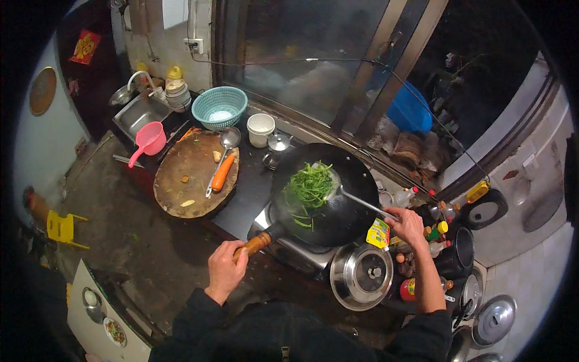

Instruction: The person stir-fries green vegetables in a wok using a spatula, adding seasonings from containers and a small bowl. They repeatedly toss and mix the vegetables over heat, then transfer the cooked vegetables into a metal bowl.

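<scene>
A black wok (348, 217) sits on a gas stove (294, 253) in front of me. My left hand (227, 269) grips its wooden handle (255, 244). In my right hand (407, 226) is the long metal handle of a cooking spatula (362, 201). The spatula's head lies in the wok at the right side of a heap of cut green vegetables (312, 183). A few green pieces lie apart from the heap, lower in the wok. Faint steam hangs over the left of the greens.
Left of the wok, a round wooden chopping board (181, 167) carries a carrot (222, 173) and a metal ladle (230, 138). Behind stand a teal colander (220, 108) and a white tub (261, 130). A glass-topped lid (362, 277) and several bottles (436, 231) crowd the right.
</scene>
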Action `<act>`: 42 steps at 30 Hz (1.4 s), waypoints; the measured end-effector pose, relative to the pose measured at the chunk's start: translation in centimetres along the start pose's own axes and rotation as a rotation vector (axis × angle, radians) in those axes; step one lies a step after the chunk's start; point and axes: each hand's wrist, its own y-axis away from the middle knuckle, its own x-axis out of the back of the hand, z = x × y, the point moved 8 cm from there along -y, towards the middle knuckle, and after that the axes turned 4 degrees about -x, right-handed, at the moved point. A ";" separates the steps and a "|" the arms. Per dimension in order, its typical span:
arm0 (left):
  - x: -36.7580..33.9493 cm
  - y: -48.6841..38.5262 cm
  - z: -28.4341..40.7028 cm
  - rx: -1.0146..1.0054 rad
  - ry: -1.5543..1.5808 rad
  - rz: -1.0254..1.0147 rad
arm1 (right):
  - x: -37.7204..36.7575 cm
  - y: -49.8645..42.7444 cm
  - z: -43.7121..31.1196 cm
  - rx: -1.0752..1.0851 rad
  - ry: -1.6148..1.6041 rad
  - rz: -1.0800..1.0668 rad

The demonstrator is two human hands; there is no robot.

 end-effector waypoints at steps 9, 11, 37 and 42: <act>0.3 0.1 0.1 0.010 0.011 0.002 | 2.7 8.5 -5.4 0.239 0.369 0.223; 0.0 0.0 0.2 0.016 0.020 -0.004 | 1.0 8.0 -5.8 0.294 0.416 0.215; -0.5 -0.1 0.3 0.031 0.019 -0.034 | 1.5 6.3 -9.5 0.324 0.534 0.198; 0.1 0.4 0.0 0.005 0.025 -0.008 | 5.9 5.6 -8.5 0.345 0.648 0.391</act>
